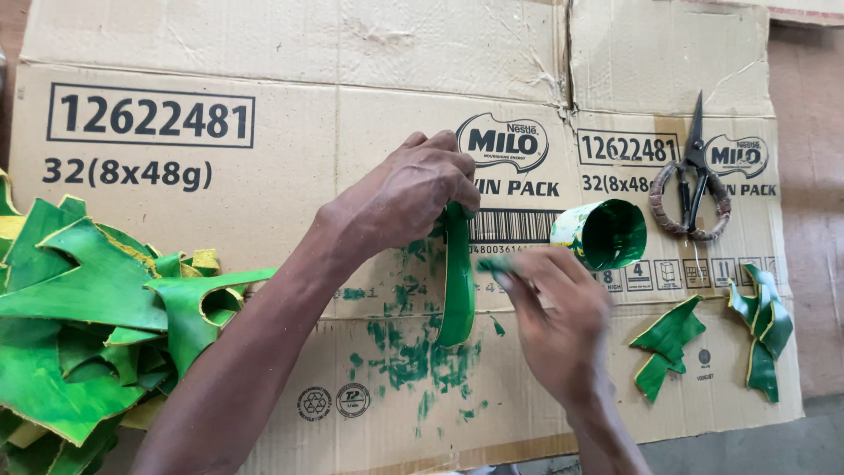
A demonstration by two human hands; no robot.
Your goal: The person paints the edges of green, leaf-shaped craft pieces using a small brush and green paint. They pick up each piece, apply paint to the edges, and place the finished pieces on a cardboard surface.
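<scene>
Hands (492, 264) mid-cardboard (290, 158), scissors (693, 176) well apart.

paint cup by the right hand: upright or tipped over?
Tipped. The cup lies on its side on the cardboard, its round mouth facing the camera, inside coated green. Whether liquid paint remains inside: cannot tell.

Flattened cardboard sheet (290, 158): matt brown corrugated paperboard, creased, scuffed, and stained with green paint smears (413, 356). Curved strip (457, 281): stiff material, coated in glossy wet-looking green paint. Pile of painted pieces (79, 325): glossy green faces, pale yellowish raw edges. Small container (607, 233): interior coated green. Scissors (694, 171): dark matt metal blades, handles wrapped in rough brown cord.
</scene>
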